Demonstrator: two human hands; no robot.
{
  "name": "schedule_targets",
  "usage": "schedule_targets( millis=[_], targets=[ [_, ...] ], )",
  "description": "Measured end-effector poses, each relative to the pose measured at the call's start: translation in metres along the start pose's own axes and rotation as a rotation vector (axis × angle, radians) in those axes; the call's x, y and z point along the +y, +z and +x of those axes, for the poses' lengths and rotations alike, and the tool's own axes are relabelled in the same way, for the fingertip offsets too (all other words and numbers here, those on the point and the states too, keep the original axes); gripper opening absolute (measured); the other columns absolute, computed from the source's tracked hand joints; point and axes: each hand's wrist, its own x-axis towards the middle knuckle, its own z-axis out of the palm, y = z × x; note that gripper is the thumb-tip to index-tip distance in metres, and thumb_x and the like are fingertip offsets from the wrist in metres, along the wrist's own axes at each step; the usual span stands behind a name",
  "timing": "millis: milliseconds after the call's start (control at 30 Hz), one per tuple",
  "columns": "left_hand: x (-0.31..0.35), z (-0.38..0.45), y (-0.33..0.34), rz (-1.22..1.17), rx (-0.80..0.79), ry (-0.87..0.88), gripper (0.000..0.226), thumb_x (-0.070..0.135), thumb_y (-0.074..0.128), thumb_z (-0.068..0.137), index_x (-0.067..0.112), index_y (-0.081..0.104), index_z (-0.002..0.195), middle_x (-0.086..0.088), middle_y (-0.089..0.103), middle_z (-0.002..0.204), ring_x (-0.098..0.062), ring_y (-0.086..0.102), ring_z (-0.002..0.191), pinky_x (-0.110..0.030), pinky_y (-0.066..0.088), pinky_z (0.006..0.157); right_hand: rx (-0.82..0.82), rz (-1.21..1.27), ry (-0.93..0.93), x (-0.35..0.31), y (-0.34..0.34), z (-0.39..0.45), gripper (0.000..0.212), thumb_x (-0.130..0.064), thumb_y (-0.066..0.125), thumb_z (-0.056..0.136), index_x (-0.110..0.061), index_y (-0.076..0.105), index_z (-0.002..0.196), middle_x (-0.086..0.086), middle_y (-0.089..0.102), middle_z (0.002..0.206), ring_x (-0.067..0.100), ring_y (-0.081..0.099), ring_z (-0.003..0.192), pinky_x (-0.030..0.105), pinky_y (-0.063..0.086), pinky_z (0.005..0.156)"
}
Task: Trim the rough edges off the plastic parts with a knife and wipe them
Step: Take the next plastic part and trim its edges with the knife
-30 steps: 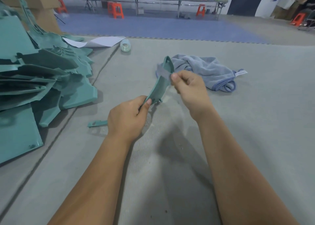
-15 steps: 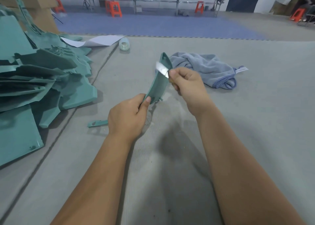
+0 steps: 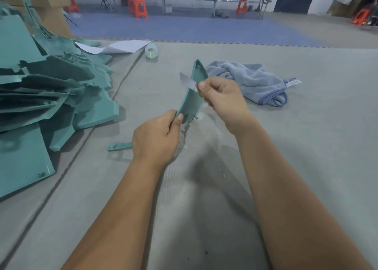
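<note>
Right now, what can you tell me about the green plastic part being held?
The plastic part is a narrow, curved teal piece, matte and moulded, tapering to a point at the top, with a small peg near its lower end. It is held roughly upright above the grey mat. The left hand pinches its lower end; the right hand holds a knife blade against its upper left edge. A grey towel lies behind it.

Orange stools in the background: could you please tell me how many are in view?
5: far left, left of centre, right of centre, far right, and a partly cut-off one at the right edge. Others may be hidden.
</note>
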Motion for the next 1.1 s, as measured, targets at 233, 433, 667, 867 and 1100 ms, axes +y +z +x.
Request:
schedule_targets(
  millis=[233, 433, 667, 867, 1100],
  targets=[
    [0.000, 0.000, 0.002, 0.015, 0.009, 0.015, 0.035, 0.040, 0.036, 0.100, 0.022, 0.035, 0.070, 0.004, 0.039, 0.049, -0.022, 0.042, 0.048, -0.030, 0.031, 0.046, 0.232, -0.050, 0.079, -0.015, -0.017, 0.023, 0.030, -0.027, 0.048, 0.099, -0.014, 0.054, 0.073, -0.006, 0.040, 0.058, 0.007, 0.034, 0.052, 0.021, 0.030, 0.053],
    [0.000, 0.000, 0.001, 0.037, 0.019, 0.020, 0.036, 0.045, 0.028, 0.096, 0.022, 0.041, 0.072, 0.006, 0.038, 0.048, -0.019, 0.040, 0.048, -0.027, 0.023, 0.044, 0.092, 0.297, 0.215, -0.008, -0.012, 0.009, 0.024, -0.041, 0.049, 0.096, -0.021, 0.045, 0.084, -0.011, 0.037, 0.052, 0.007, 0.025, 0.045, 0.018, 0.023, 0.040],
    [0.000, 0.000, 0.000, 0.018, 0.026, 0.025, 0.035, 0.045, 0.029, 0.097, 0.023, 0.041, 0.071, 0.006, 0.039, 0.048, -0.017, 0.042, 0.048, -0.027, 0.028, 0.044, 0.029, 0.268, 0.080, -0.002, -0.007, -0.003, 0.033, -0.035, 0.045, 0.103, -0.017, 0.062, 0.081, 0.001, 0.044, 0.071, 0.012, 0.033, 0.053, 0.023, 0.029, 0.049],
    [-0.001, 0.001, 0.000, 0.028, 0.001, 0.020, 0.034, 0.041, 0.035, 0.100, 0.021, 0.045, 0.075, 0.005, 0.042, 0.051, -0.024, 0.046, 0.053, -0.030, 0.030, 0.046, -0.049, 0.268, 0.131, -0.011, -0.008, 0.005, 0.028, -0.034, 0.041, 0.103, -0.016, 0.054, 0.087, -0.002, 0.038, 0.053, 0.011, 0.025, 0.046, 0.023, 0.020, 0.045],
    [0.001, 0.001, -0.001, -0.009, -0.010, -0.001, 0.037, 0.044, 0.033, 0.099, 0.019, 0.045, 0.074, 0.004, 0.043, 0.051, -0.024, 0.048, 0.055, -0.034, 0.039, 0.049, 0.018, 0.121, -0.038, -0.010, -0.007, 0.011, 0.020, -0.024, 0.051, 0.100, -0.022, 0.062, 0.084, -0.003, 0.050, 0.060, 0.007, 0.042, 0.052, 0.017, 0.035, 0.051]
  ],
)
